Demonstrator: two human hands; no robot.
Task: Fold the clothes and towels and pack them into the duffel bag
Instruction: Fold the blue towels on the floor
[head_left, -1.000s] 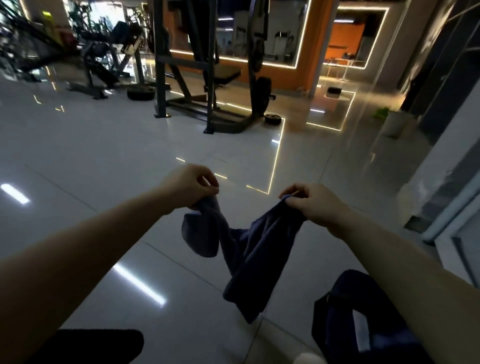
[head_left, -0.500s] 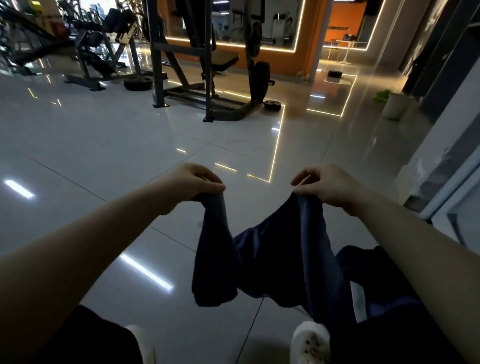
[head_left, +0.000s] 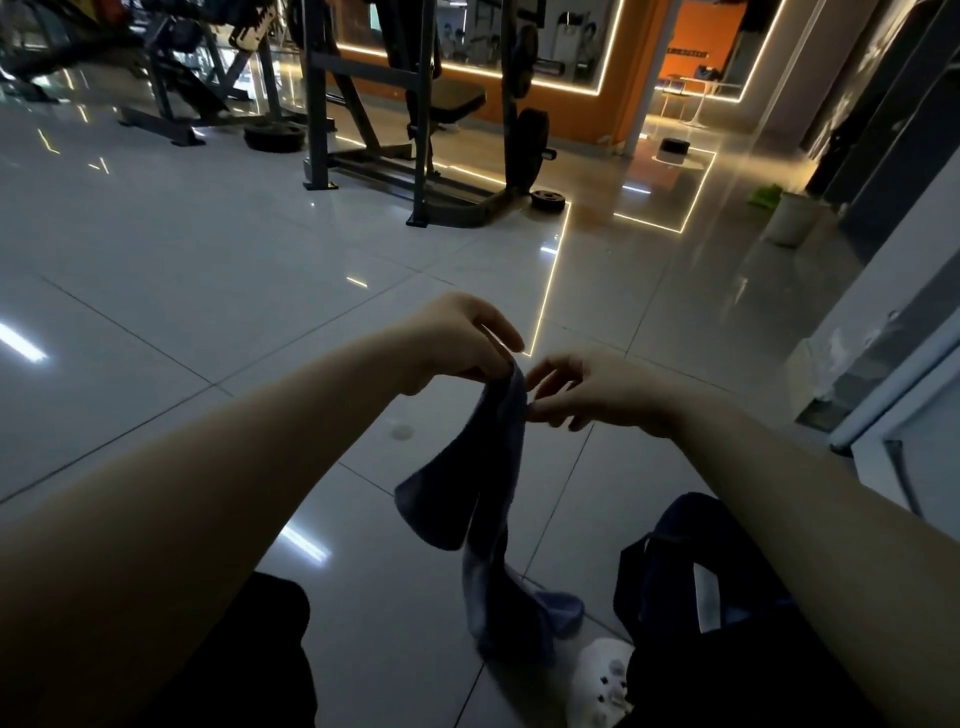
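Head view. The left hand (head_left: 452, 338) is raised over the tiled floor (head_left: 208, 270) and pinches the top of a dark blue towel (head_left: 488, 514) between thumb and fingers; its index finger extends forward above the cloth. The right hand (head_left: 597, 392) sits just beside the towel's top edge, its fingers (head_left: 550, 364) spread and loosely curled. The lower fingertips lie against the cloth, but whether they actually grip it cannot be told.

The towel hangs bunched from the left hand's pinch. One fold loops out on the left-hand side of the hanging length. Its lower end reaches the floor and lies crumpled there, with a lighter blue corner spread toward the duffel bag.

The duffel bag (head_left: 691, 561), dark navy with a pale rectangular patch, stands on the floor to the right of the towel's lower end, partly covered by the right forearm. A white perforated shoe (head_left: 597, 680) shows nearer the camera than the towel's end, touching the bag's dark edge.

Beyond the towel, well apart, stands a weight rack (head_left: 415, 130) with plates. A pale bin (head_left: 789, 218) stands farther right.
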